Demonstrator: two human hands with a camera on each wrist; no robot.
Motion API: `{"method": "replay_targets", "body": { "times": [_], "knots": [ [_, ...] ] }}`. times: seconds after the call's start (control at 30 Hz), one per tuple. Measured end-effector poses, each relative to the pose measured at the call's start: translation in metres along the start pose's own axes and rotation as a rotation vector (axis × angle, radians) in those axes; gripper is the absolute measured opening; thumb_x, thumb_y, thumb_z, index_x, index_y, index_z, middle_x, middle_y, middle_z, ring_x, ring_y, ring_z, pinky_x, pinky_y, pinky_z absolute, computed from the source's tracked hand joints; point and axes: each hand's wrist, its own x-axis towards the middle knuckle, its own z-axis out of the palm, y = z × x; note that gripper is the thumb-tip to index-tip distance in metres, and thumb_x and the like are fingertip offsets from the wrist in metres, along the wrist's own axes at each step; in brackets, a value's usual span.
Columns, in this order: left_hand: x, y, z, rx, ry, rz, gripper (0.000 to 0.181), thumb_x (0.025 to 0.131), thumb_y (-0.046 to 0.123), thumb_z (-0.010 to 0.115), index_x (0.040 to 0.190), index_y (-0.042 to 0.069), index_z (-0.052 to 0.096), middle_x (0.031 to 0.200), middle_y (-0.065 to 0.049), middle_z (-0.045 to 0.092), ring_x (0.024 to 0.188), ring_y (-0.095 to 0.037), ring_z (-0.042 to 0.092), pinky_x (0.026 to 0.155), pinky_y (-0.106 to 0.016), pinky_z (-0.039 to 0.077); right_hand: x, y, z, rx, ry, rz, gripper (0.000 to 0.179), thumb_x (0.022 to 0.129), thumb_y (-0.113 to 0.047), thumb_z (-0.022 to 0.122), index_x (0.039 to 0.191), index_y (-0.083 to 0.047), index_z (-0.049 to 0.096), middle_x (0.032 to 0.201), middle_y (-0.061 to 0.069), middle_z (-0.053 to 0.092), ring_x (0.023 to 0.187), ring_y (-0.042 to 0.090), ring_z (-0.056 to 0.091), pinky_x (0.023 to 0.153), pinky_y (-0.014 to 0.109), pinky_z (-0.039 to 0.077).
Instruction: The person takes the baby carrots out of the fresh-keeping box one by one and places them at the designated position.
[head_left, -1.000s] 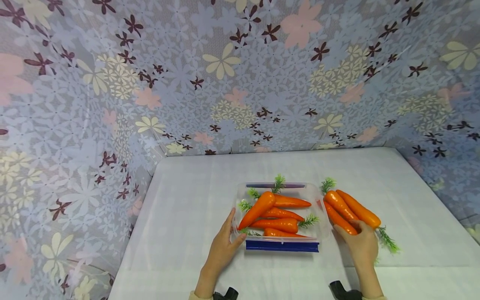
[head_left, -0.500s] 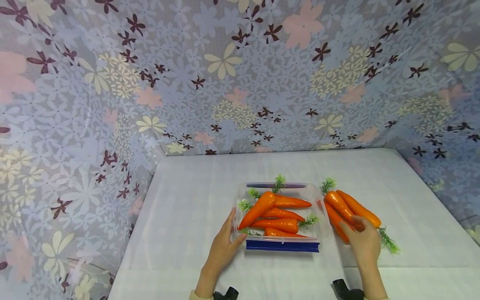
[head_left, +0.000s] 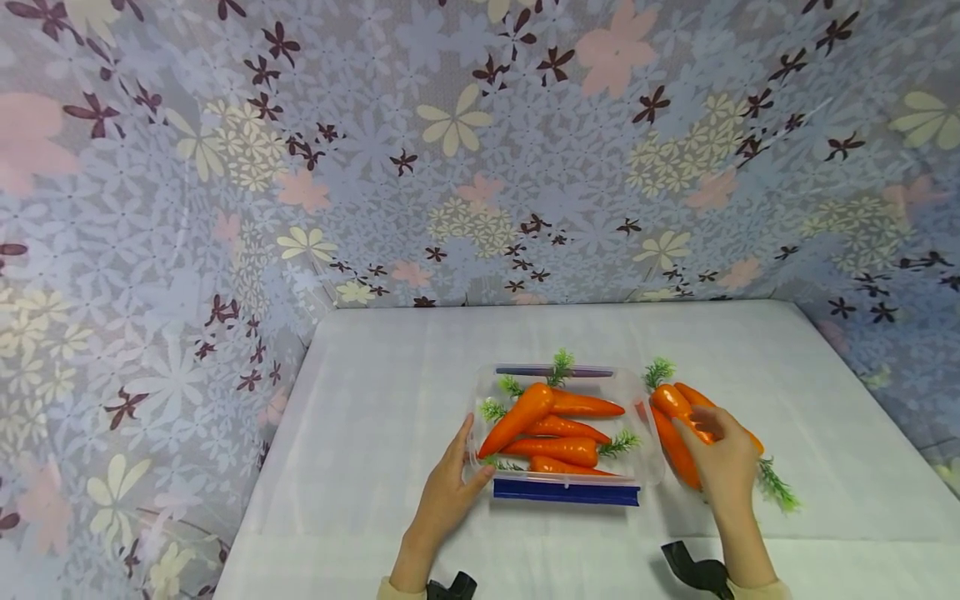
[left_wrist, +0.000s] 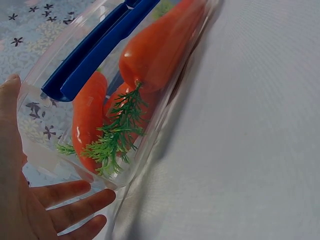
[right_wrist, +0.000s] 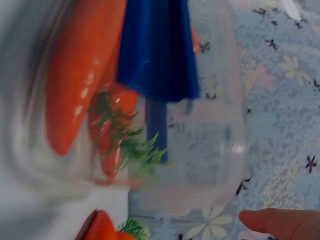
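Observation:
A clear plastic box (head_left: pixel 647 467) with blue clip flaps holds several orange carrots (head_left: pixel 525 417) with green feathery tops. My left hand (head_left: pixel 447 483) rests against the box's left side, fingers extended; in the left wrist view that hand (left_wrist: pixel 60 210) is beside the box's corner. Right of the box, several carrots lie together on the table. My right hand (head_left: pixel 723 462) reaches over the middle carrot (head_left: pixel 670 400) there, thumb on one side and fingers on the other, apart. A second carrot (head_left: pixel 675 450) lies left of it. In the right wrist view one straight digit (right_wrist: pixel 280 222) shows.
A blue flap (head_left: pixel 566 492) hangs from the box's near side, and another flap (head_left: pixel 555 371) stands at the far side. White cloth covers the table (head_left: pixel 375 375). A flowered cloth wall (head_left: pixel 480 167) rises behind and at the sides.
My right hand has moved up from the lower end of the left carrot to over the middle one. The left carrot's lower end has shifted slightly nearer. My left hand stays put.

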Motion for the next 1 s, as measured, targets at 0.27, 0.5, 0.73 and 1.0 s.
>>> {"method": "replay_targets", "body": {
  "times": [0.27,0.5,0.73,1.0],
  "knots": [
    [0.001,0.001,-0.002,0.007,-0.006,-0.01,0.076,0.091,0.036,0.06,0.153,0.032,0.016,0.154,-0.008,0.034,0.109,-0.029,0.063,0.093,-0.051,0.048,0.006,-0.019,0.011,0.088,0.009,-0.099,0.024,0.08,-0.006,0.074,0.102,0.002,0.068,0.093,0.021,0.068,0.074,-0.02,0.046,0.07,0.004,0.039],
    [0.0,0.002,-0.001,-0.002,-0.001,-0.026,0.076,0.09,0.04,0.06,0.153,0.033,0.017,0.153,-0.008,0.037,0.105,-0.026,0.063,0.09,-0.05,0.048,0.008,-0.034,0.023,0.141,-0.054,-0.137,0.024,0.081,-0.006,0.073,0.104,0.0,0.068,0.092,0.02,0.069,0.074,-0.017,0.05,0.066,0.002,0.04],
    [-0.001,0.0,0.0,0.018,0.007,-0.02,0.076,0.09,0.043,0.059,0.152,0.035,0.016,0.152,-0.007,0.038,0.103,-0.023,0.063,0.088,-0.048,0.049,0.006,-0.051,0.04,0.17,-0.117,-0.143,0.025,0.082,-0.008,0.073,0.105,-0.001,0.068,0.093,0.016,0.071,0.075,-0.013,0.05,0.069,0.005,0.041],
    [-0.001,0.001,-0.001,0.012,-0.002,-0.022,0.075,0.091,0.043,0.058,0.153,0.035,0.015,0.153,-0.007,0.036,0.105,-0.024,0.062,0.089,-0.049,0.048,0.0,-0.07,0.061,0.212,-0.192,-0.171,0.024,0.083,-0.006,0.071,0.106,0.001,0.067,0.094,0.017,0.071,0.081,0.008,0.06,0.074,0.017,0.046]
  ]
}}
